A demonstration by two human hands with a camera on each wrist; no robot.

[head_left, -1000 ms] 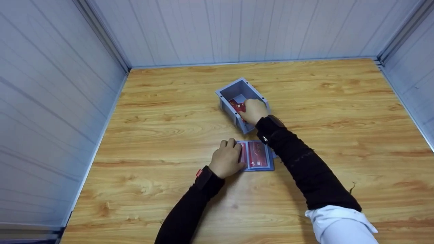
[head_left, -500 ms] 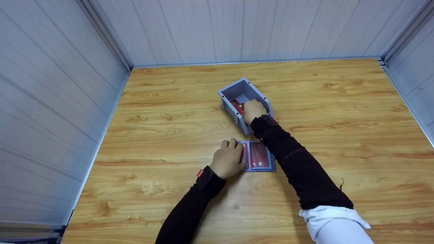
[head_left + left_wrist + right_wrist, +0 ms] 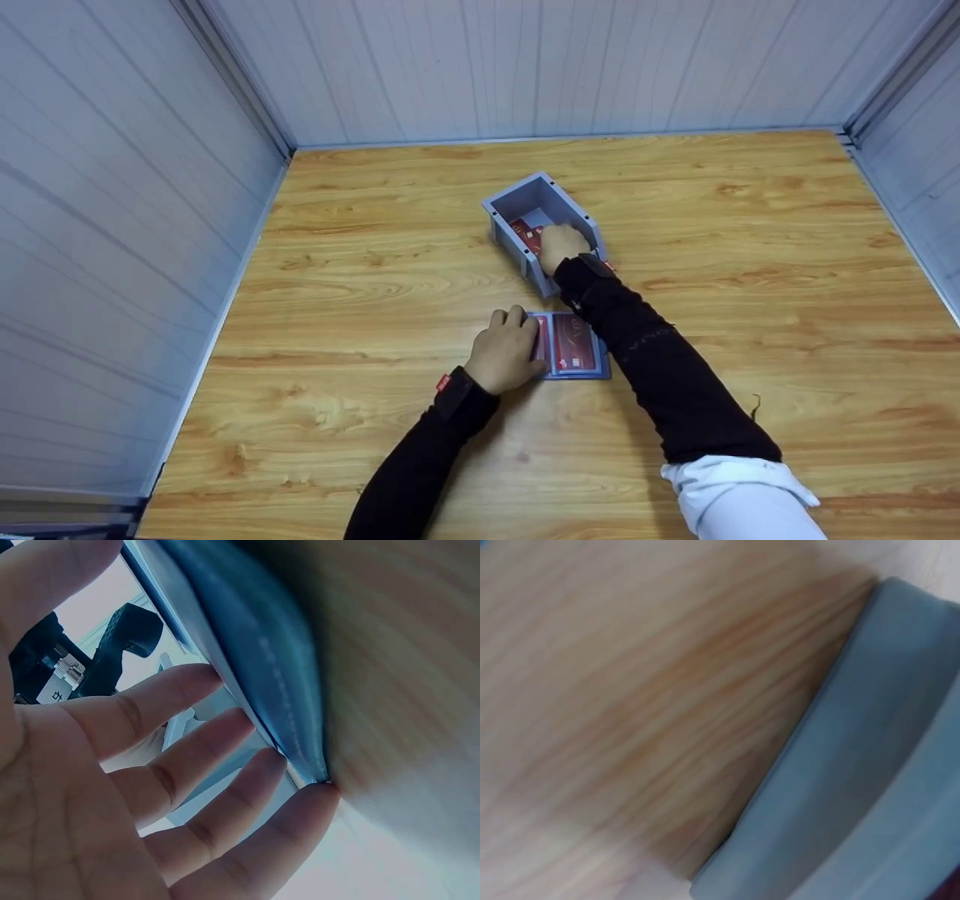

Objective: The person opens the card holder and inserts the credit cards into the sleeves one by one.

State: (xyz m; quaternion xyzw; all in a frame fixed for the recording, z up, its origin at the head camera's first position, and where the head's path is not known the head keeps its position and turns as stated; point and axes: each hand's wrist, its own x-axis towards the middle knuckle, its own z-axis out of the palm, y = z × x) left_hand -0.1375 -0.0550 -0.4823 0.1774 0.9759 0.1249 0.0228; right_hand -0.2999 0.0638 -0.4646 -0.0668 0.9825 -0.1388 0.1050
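An open blue card holder point(image 3: 604, 366) with red cards in clear pockets lies on the table. My left hand point(image 3: 502, 358) rests across its left part. In the left wrist view, the nearly straight fingers point(image 3: 214, 836) touch the edge of the holder's blue cover point(image 3: 259, 652) with their tips. Beyond the holder stands a grey plastic bin point(image 3: 507, 234), with red cards point(image 3: 525, 232) inside. My right hand point(image 3: 562, 246) reaches down into the bin over its low front; its fingertips are hidden. The right wrist view shows only the bin's side point(image 3: 840, 742) and blurred table.
The wood-grain table point(image 3: 360, 270) is bounded by pale panel walls point(image 3: 420, 67) at the back and both sides. My right sleeve point(image 3: 660, 360) passes over the holder's right edge. A loose thread hangs from that sleeve.
My right hand has shifted slightly left and deeper into the bin, and its thumb is now hidden. The right forearm covers more of the holder. The left hand stays on the holder.
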